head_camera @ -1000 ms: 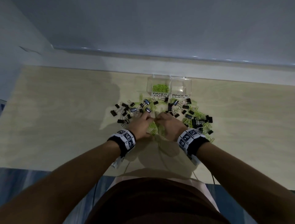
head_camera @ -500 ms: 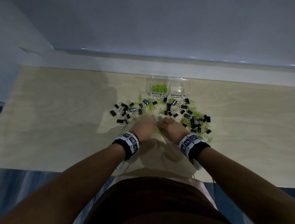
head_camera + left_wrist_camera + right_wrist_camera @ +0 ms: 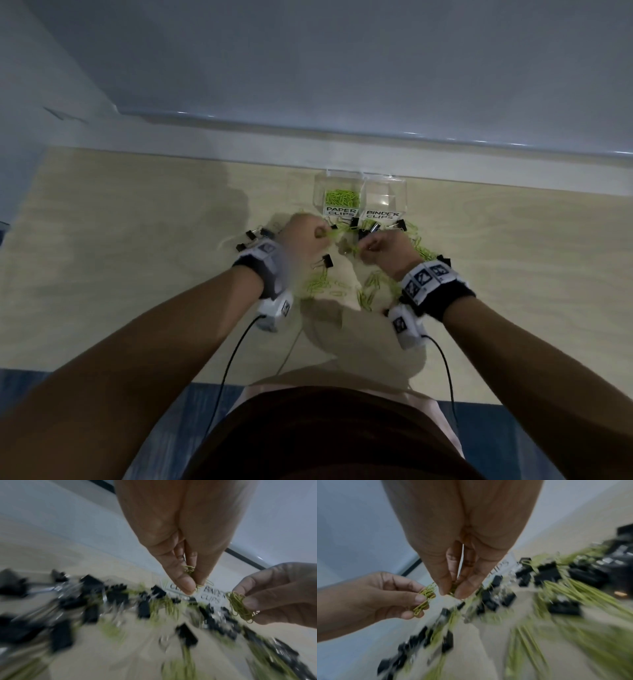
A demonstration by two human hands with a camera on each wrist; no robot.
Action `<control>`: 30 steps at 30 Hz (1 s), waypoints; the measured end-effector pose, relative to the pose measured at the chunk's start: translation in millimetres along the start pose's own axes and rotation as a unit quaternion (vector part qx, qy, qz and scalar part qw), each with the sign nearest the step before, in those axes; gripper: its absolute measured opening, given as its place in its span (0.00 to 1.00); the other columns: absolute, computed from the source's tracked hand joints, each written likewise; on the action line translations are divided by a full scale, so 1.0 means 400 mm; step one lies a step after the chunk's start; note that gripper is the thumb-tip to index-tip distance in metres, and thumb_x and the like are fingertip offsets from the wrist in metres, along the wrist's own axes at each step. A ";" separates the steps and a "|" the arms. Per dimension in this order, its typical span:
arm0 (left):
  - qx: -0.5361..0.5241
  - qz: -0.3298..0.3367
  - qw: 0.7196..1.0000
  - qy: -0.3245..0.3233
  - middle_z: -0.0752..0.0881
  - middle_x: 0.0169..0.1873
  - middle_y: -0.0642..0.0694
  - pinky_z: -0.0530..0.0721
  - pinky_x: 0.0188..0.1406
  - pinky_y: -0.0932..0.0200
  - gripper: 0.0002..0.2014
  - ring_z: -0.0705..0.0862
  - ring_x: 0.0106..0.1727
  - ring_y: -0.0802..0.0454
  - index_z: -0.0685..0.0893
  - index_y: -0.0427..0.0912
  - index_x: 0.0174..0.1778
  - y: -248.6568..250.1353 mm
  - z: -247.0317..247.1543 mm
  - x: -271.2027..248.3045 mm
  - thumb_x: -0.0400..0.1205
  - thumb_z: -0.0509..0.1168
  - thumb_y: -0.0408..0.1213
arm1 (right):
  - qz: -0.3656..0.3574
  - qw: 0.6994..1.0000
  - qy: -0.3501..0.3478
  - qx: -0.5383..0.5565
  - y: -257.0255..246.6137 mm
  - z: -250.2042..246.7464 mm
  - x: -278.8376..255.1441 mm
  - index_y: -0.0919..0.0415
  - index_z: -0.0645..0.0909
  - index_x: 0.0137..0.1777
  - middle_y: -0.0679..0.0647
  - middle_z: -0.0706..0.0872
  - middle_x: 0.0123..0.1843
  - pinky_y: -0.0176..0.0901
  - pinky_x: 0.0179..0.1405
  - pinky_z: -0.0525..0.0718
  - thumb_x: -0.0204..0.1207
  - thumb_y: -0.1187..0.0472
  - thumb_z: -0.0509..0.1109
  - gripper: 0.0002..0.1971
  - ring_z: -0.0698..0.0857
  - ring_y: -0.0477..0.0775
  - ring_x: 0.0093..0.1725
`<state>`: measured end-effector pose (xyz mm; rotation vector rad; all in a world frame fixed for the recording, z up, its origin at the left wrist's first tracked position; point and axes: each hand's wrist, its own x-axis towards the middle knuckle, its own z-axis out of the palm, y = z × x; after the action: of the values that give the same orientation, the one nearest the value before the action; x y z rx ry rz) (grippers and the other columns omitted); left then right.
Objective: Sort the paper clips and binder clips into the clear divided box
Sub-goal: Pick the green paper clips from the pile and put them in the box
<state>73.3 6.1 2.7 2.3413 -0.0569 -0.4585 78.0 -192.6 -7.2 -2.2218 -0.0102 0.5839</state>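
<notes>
While raised above the table, both hands' fingers pinch green paper clips: left hand (image 3: 303, 236) on paper clips (image 3: 188, 570), right hand (image 3: 385, 251)

**Clips scattered before the box**

Small lime-green wire paper clips (image 3: 320, 282) and black metal binder clips (image 3: 327, 261) lie mixed on the table near the clear plastic divided box (image 3: 386, 196) (labelled compartments); its left compartment holds green clips. Each hand pinches a green bunch.
</notes>
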 end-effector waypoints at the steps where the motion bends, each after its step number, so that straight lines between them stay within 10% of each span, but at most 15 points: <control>1: -0.001 -0.001 1.000 0.019 0.88 0.53 0.43 0.80 0.50 0.62 0.11 0.85 0.47 0.52 0.86 0.38 0.55 0.014 -0.016 0.027 0.79 0.68 0.38 | -0.007 1.000 0.022 -0.001 -0.018 -0.016 0.020 0.58 0.88 0.40 0.57 0.91 0.38 0.40 0.38 0.89 0.70 0.68 0.75 0.05 0.89 0.51 0.36; 9: 0.032 -0.029 0.996 0.076 0.89 0.53 0.37 0.85 0.59 0.50 0.11 0.87 0.53 0.42 0.88 0.35 0.53 0.102 -0.085 0.195 0.77 0.69 0.32 | -0.053 0.983 0.145 -0.104 -0.163 -0.073 0.205 0.61 0.88 0.45 0.58 0.91 0.44 0.40 0.47 0.86 0.70 0.66 0.73 0.05 0.87 0.52 0.42; 16: -0.062 -0.023 0.993 0.095 0.89 0.53 0.42 0.83 0.61 0.55 0.12 0.87 0.52 0.51 0.86 0.38 0.57 -0.030 -0.110 0.102 0.78 0.69 0.32 | -0.135 0.963 0.107 -0.209 -0.168 -0.010 0.179 0.60 0.85 0.54 0.57 0.87 0.55 0.44 0.55 0.84 0.73 0.72 0.64 0.14 0.85 0.56 0.52; 23: 0.143 -0.069 0.987 0.009 0.81 0.51 0.41 0.78 0.52 0.55 0.13 0.81 0.53 0.44 0.84 0.41 0.54 -0.227 -0.101 -0.074 0.74 0.71 0.34 | -0.204 0.909 -0.086 -0.354 -0.177 0.143 0.152 0.58 0.80 0.62 0.55 0.80 0.62 0.52 0.60 0.83 0.71 0.77 0.64 0.22 0.79 0.59 0.61; 30: 0.128 -0.075 0.989 0.017 0.77 0.59 0.44 0.78 0.59 0.52 0.15 0.76 0.59 0.45 0.82 0.43 0.53 -0.276 -0.033 -0.138 0.72 0.74 0.39 | -0.214 0.875 -0.094 -0.424 -0.135 0.170 0.147 0.64 0.75 0.65 0.60 0.76 0.60 0.59 0.55 0.83 0.70 0.79 0.62 0.23 0.77 0.64 0.61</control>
<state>15.9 104.6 -46.7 2.6167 0.0830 -0.5094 112.2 -96.0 -29.8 -2.8393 -1.0126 0.6037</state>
